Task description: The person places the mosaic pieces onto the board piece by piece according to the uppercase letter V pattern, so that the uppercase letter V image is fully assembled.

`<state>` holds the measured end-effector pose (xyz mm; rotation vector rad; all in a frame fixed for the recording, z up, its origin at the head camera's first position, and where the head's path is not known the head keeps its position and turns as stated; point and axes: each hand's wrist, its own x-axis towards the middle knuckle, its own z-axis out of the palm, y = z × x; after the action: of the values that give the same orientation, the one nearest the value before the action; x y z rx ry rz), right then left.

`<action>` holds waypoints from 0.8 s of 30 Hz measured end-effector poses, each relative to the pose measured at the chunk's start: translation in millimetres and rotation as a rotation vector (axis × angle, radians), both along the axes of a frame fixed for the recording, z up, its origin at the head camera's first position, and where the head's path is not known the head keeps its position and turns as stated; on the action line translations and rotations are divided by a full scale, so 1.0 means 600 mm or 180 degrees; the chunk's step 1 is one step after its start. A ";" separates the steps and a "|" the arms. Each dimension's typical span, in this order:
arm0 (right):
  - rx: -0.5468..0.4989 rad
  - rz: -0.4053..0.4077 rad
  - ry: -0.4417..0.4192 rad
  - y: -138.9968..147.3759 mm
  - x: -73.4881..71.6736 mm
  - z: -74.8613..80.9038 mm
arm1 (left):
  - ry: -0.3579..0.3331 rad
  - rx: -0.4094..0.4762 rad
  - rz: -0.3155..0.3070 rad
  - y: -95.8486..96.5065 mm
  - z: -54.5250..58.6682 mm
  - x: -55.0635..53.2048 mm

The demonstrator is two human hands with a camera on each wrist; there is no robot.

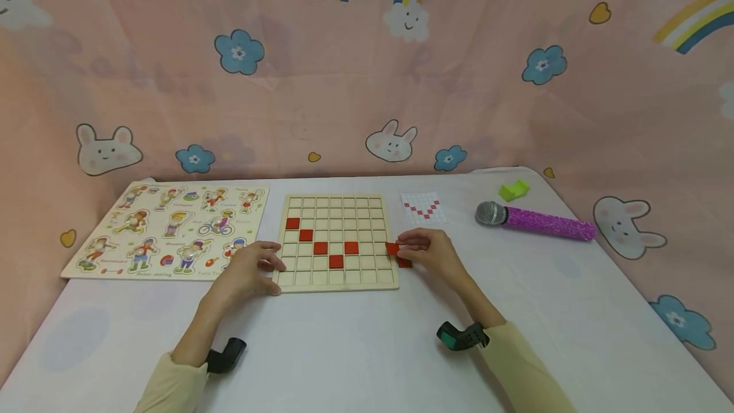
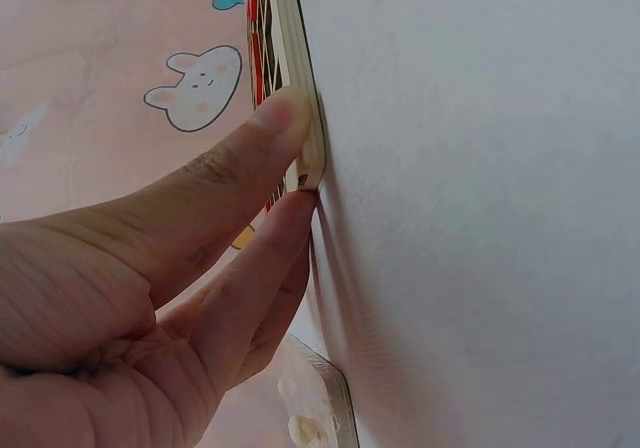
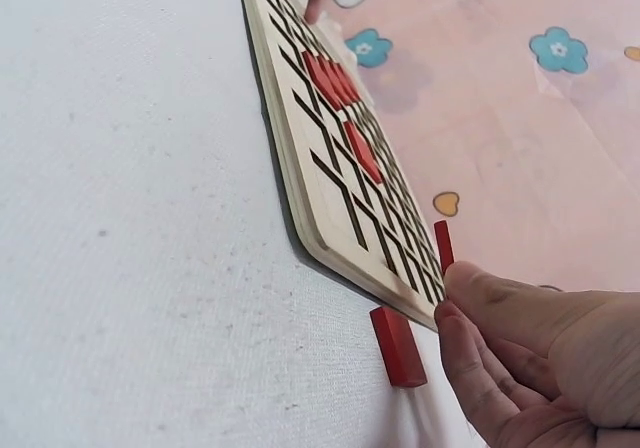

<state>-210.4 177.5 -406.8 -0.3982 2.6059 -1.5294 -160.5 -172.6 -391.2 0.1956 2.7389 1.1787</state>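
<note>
A wooden grid board (image 1: pixel 336 285) lies flat, several red square tiles (image 1: pixel 306 235) set in its cells. At its near left corner, my left hand (image 1: pixel 246 269) rests its thumb and fingertips against the edge. My right hand (image 1: pixel 432 252) pinches a red tile (image 1: pixel 392 248) between thumb and fingers, over the board's right edge. The right wrist view shows that tile (image 3: pixel 445 242) standing up from the fingertips. More red (image 3: pixel 398 348) sits on the table below this hand, beside the board; whether it is one tile or a stack I cannot tell.
A small card (image 1: pixel 424 208) with a red squares pattern lies right of the board. Farther right are a purple glitter microphone (image 1: pixel 539 220) and a lime-green piece (image 1: pixel 513 190). A picture puzzle board (image 1: pixel 189 209) lies on the left. A pink patterned cloth (image 1: pixel 321 94) hangs behind.
</note>
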 end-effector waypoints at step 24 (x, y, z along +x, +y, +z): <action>0.0232 -0.0042 0.0031 -0.043 -0.063 0.003 | -0.0007 0.0001 0.0002 0.000 0.001 -0.001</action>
<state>-248.5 151.6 -405.2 -0.3835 2.6678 -1.4348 -161.0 -172.4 -390.5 0.1936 2.7372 1.1786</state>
